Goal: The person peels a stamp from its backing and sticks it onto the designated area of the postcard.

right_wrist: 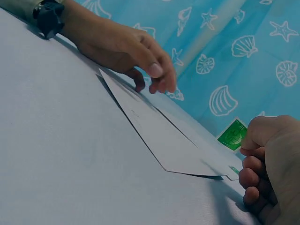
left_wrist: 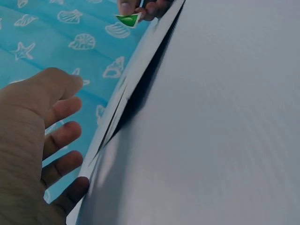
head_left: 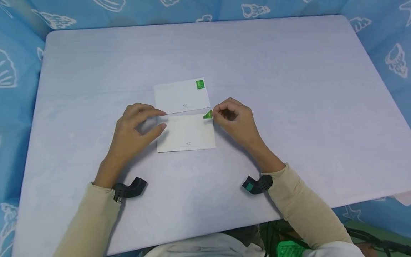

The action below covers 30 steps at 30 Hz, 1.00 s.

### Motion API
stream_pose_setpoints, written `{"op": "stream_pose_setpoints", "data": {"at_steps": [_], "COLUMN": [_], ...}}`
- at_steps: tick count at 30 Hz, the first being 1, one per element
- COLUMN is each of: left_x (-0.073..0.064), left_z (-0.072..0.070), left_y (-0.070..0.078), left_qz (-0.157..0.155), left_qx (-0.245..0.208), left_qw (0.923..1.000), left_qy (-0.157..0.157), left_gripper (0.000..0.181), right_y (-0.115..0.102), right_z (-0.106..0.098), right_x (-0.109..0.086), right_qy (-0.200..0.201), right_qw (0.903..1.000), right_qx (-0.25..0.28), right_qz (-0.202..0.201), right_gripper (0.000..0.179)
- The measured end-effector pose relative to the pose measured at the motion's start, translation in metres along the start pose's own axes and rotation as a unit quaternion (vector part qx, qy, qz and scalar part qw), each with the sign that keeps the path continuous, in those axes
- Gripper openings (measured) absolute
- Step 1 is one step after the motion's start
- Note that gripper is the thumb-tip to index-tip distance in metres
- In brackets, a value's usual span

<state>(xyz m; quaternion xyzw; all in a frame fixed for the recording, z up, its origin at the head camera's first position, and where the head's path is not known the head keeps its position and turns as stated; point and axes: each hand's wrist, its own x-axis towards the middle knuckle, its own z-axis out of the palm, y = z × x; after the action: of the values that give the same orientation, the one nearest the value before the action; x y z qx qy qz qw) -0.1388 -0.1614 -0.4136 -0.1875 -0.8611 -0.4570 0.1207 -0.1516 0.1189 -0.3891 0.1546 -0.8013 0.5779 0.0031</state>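
Note:
Two white envelopes lie on the table, one behind the other. The far envelope (head_left: 176,95) carries a green stamp (head_left: 200,84) in its upper right corner; the near envelope (head_left: 186,134) has small grey print along its lower edge. Between thumb and fingertips, my right hand (head_left: 237,121) pinches a second green stamp (head_left: 208,115) by its edge, tilted above the near envelope's upper right corner. In the right wrist view this stamp (right_wrist: 230,135) shows its white border. My left hand (head_left: 130,130), thumb and fingers apart and holding nothing, hovers at the envelopes' left edges; contact there is unclear.
A pale lavender cloth covers the table (head_left: 289,89). Blue curtains (head_left: 224,9) with white shell drawings hang behind and beside it. Dark wrist devices sit at both cuffs, and a green basket (head_left: 290,248) shows below the front edge.

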Motion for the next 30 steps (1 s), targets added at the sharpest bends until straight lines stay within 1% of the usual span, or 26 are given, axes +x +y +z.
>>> {"op": "stream_pose_setpoints", "data": {"at_steps": [2, 5, 7, 9, 14, 19, 25, 30], "left_x": [-0.005, -0.011, -0.014, -0.017, -0.023, -0.027, -0.026, -0.026], "left_z": [-0.005, -0.011, -0.015, -0.017, -0.019, -0.019, -0.015, -0.015], "left_y": [-0.006, -0.010, -0.011, -0.013, -0.016, -0.019, -0.020, -0.019], "left_qz": [-0.002, 0.018, 0.033, 0.041, 0.037, 0.037, 0.030, 0.036], "left_qx": [0.014, 0.037, 0.047, 0.056, 0.065, 0.086, 0.118, 0.144], "left_qw": [0.9998, 0.9984, 0.9971, 0.9961, 0.9953, 0.9926, 0.9882, 0.9839], "left_qy": [-0.016, -0.040, -0.049, -0.055, -0.061, -0.078, -0.093, -0.098], "left_gripper": [0.027, 0.035, 0.039, 0.041, 0.042, 0.044, 0.045, 0.047], "right_y": [0.000, 0.000, 0.001, 0.003, 0.007, 0.010, 0.010, 0.009], "right_z": [0.002, 0.003, 0.004, 0.004, 0.003, 0.005, 0.003, 0.002], "right_x": [0.003, 0.007, 0.008, 0.009, 0.007, 0.008, 0.011, 0.012], "right_qy": [0.002, 0.001, 0.002, 0.004, 0.004, -0.003, -0.012, -0.023], "right_qw": [1.0000, 1.0000, 0.9999, 0.9999, 0.9998, 0.9998, 0.9994, 0.9987], "right_qx": [0.000, 0.000, -0.007, -0.012, -0.018, -0.021, -0.032, -0.043], "right_qz": [-0.003, -0.008, -0.008, -0.007, -0.003, -0.001, 0.008, 0.012], "right_gripper": [0.007, 0.007, 0.007, 0.007, 0.007, 0.008, 0.006, 0.006]}}
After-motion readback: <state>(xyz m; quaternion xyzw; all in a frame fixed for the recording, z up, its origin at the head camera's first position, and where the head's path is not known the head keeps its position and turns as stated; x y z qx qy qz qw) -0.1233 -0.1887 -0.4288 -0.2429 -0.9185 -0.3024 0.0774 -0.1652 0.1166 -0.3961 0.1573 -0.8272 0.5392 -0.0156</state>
